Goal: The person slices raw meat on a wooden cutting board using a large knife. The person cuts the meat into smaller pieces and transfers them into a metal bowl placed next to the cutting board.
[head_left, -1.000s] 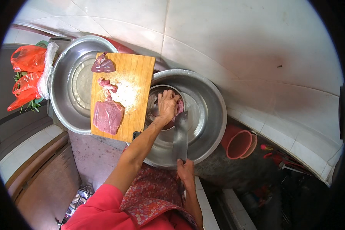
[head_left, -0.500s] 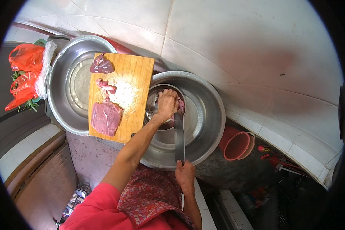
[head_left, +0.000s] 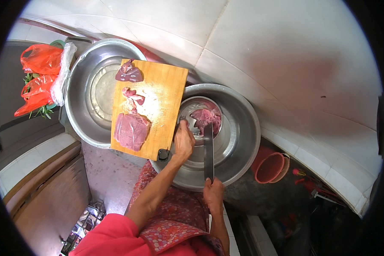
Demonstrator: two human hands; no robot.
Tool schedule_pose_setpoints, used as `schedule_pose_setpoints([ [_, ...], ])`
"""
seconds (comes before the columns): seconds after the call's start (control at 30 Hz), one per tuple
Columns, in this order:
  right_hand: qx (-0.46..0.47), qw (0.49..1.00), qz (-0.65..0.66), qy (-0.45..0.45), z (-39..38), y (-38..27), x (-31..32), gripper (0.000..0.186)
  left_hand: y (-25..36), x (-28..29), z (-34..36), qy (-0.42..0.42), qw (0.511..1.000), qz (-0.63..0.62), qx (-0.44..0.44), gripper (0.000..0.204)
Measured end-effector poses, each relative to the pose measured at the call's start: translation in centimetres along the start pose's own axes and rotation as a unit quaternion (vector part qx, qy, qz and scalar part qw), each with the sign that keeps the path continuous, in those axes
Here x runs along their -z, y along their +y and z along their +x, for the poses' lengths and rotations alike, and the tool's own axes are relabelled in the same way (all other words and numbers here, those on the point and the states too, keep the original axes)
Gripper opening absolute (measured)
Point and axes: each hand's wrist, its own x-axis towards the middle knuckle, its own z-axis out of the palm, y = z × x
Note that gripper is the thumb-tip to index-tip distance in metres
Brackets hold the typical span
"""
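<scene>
My left hand (head_left: 183,140) has curled fingers at the near-left rim of a small steel bowl (head_left: 217,107), beside the board's right edge. The bowl holds pink meat (head_left: 204,115) and sits inside a large steel basin (head_left: 244,141). My right hand (head_left: 213,192) grips a long, broad knife (head_left: 208,151) low on its handle, blade tip over the bowl. A wooden cutting board (head_left: 164,96) rests across two basins, carrying a dark liver-like piece (head_left: 129,74), small scraps (head_left: 133,96) and a large pink slab of meat (head_left: 131,130).
Another steel basin (head_left: 77,100) lies under the board's left side. Red plastic bags (head_left: 40,59) with greens (head_left: 40,112) are at far left. A red bucket (head_left: 264,166) stands right of the basins. A tiled wall (head_left: 294,51) rises beyond.
My left hand has pulled back from the meat toward me to the bowl's rim, uncovering the meat. The view has shifted, so the scene sits further right in the picture.
</scene>
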Motion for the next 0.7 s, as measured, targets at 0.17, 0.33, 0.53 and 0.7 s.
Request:
schedule_pose_setpoints([
  [0.17, 0.021, 1.000, -0.020, -0.004, 0.5, -1.1, 0.3, 0.030, -1.2, 0.7, -1.4, -0.064, 0.988, 0.101, -0.101, 0.024],
  [0.33, 0.084, 0.994, -0.062, 0.017, 2.5, -1.8, -0.5, 0.028, -1.9, 0.9, -0.5, -0.102, 0.973, 0.139, -0.152, 0.045],
  [0.53, 0.047, 0.994, -0.074, 0.065, 3.9, -1.0, 0.7, 0.025, -1.2, 2.3, -1.3, -0.201, 0.953, 0.199, -0.113, 0.049],
  [0.7, 0.056, 0.995, -0.056, 0.051, 4.5, -0.2, 2.3, 0.026, -2.5, 0.5, -1.7, -0.133, 0.953, 0.231, -0.147, 0.048],
])
